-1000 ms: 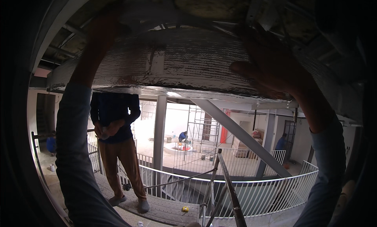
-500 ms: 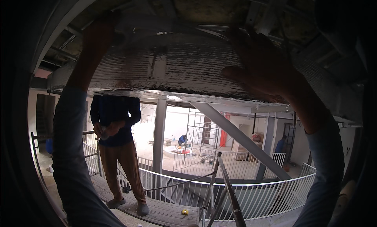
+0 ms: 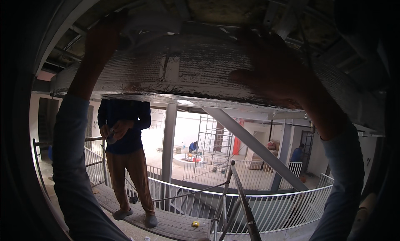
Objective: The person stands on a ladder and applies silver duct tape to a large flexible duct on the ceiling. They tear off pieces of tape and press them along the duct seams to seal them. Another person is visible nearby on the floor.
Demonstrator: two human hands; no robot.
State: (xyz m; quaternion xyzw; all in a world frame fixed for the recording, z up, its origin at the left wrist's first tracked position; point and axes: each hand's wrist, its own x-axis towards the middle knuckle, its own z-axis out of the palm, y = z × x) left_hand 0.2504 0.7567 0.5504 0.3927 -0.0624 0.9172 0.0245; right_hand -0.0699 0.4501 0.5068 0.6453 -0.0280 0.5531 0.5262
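Observation:
A long duct wrapped in silvery foil [image 3: 200, 76] runs across in front of me, under the ceiling. My right hand [image 3: 277, 70] lies over its right part, fingers spread and thumb pointing left. At the duct's upper left, my left hand [image 3: 104, 38] is raised and looks closed, its fingers dark in shadow. Beside it, a pale, blurred strip [image 3: 152, 23] stretches rightward along the top of the duct. What the left fingers grip is too dark to make out. A paler foil patch [image 3: 171, 69] shows on the duct's face.
Beyond the duct a co-worker [image 3: 125, 128] stands on a scaffold plank [image 3: 179, 225], handling a small round thing. A yellow tape measure [image 3: 195, 224] lies on that plank. Metal scaffold tubes [image 3: 241, 191], a white railing [image 3: 283, 207] and a slanted grey beam [image 3: 254, 145] stand beyond.
My right hand has shifted slightly left along the duct. The pale strip near my left hand has changed shape. The co-worker's hands have risen a little.

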